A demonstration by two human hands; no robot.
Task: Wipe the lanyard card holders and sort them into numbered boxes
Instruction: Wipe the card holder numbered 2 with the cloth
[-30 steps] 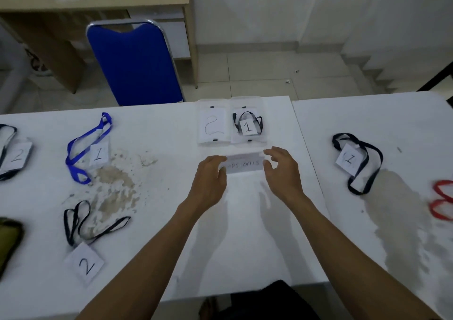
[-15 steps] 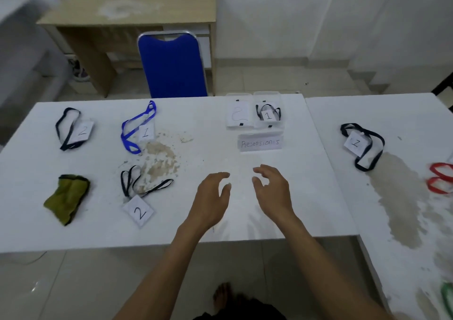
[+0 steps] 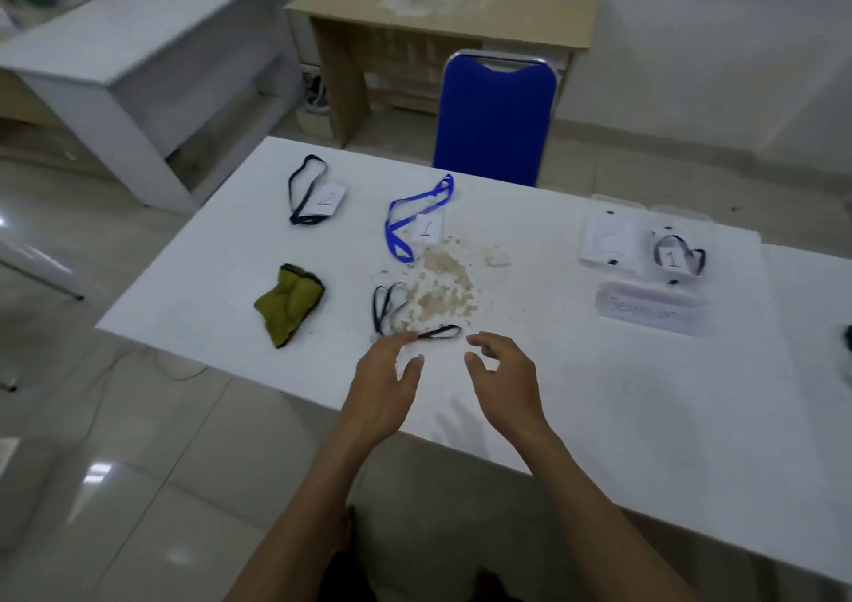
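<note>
Both bare forearms reach forward side by side. The left hand (image 3: 385,387) and right hand (image 3: 505,382) hover palm-down, fingers loosely curled, holding nothing, thumbs facing each other.

four lanyard card holders (image 3: 417,220), two clear boxes (image 3: 611,237), one green cloth (image 3: 288,304), two hands (image 3: 385,389)

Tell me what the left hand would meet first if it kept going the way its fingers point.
Probably the black lanyard lying just beyond the left hand: its strap starts right at the fingertips, partly on the patch of crumbly debris. Height above the table is unclear, so the hand could pass over it.
</note>
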